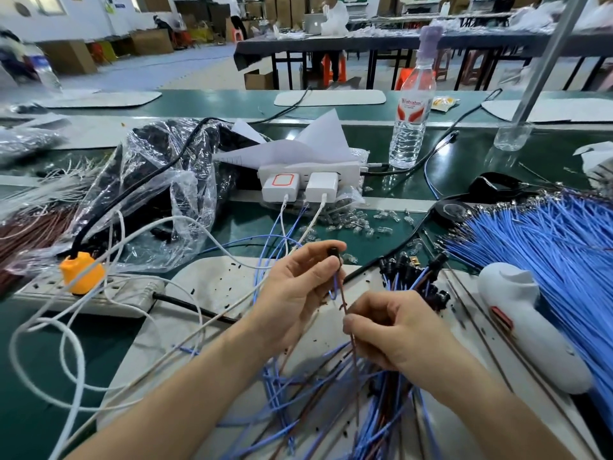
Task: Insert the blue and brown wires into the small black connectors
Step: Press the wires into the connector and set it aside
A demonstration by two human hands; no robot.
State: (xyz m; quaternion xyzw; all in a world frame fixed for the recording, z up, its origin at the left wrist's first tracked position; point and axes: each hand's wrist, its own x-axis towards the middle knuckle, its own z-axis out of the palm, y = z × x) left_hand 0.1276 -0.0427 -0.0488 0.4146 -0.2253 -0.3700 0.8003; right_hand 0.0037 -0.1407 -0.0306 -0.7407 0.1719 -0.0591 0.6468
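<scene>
A: Largest items logged?
B: A green workbench (pixel 464 151) is recorded across the whole view. A fanned bundle of blue wires (pixel 547 260) is laid at the right, and a clear plastic bag (pixel 159 180) is slumped at the left.
A: Nearer in?
B: A pale mat (pixel 212 287) is spread at the near edge. A tangle of loose blue and brown wires (pixel 315 403) is heaped on it beneath the wrists. A pile of wired black connectors (pixel 414 283) is noted just beyond the right hand (pixel 398 330).
A: Hands?
B: Both are raised above the mat.
- The left hand (pixel 298 287) is turned palm-up, with a small black connector (pixel 333 253) pinched at its fingertips.
- A blue wire (pixel 334 285) is hung from the connector.
- The right hand is curled, with a brown wire (pixel 343 302) pinched between thumb and forefinger just below the connector.
- Whether the brown wire's tip is seated cannot be told.
</scene>
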